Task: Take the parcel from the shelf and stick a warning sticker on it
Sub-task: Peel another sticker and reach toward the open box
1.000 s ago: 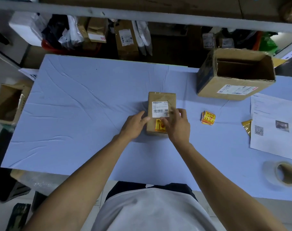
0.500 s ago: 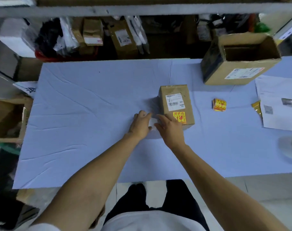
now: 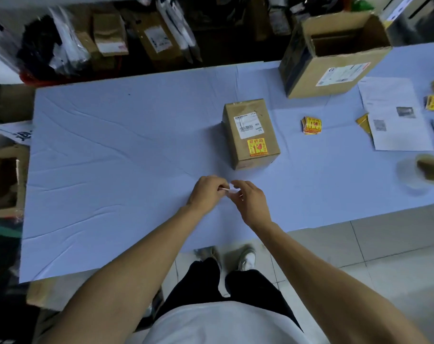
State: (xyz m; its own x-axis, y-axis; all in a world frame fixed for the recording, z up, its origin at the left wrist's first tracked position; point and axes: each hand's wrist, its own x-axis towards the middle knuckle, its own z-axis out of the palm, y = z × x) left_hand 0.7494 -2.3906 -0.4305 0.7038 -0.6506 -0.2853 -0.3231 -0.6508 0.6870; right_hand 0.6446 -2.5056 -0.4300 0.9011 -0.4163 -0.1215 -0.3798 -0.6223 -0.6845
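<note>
Both hands have drawn back from the parcel [image 3: 251, 134] since a second ago, when they pressed on its top face; they now meet just below it, at the centre of the frame. The left hand [image 3: 206, 192] and right hand [image 3: 248, 197] are curled nearly closed, fingertips pinching a small pale scrap [image 3: 228, 191] between them, probably the sticker's backing paper, though it is too small to tell. The parcel stands free on the blue-covered table [image 3: 111, 157], right of centre, with the yellow-and-red warning sticker [image 3: 257, 147] on its top face below the white shipping label [image 3: 248, 125]. A stack of spare stickers [image 3: 311, 125] lies to its right, an open carton [image 3: 335, 55] at upper right. The sticking looks done. The risk now: a corner not pressed flat could lift, and the scrap, if dropped, could cling to the cloth.
</note>
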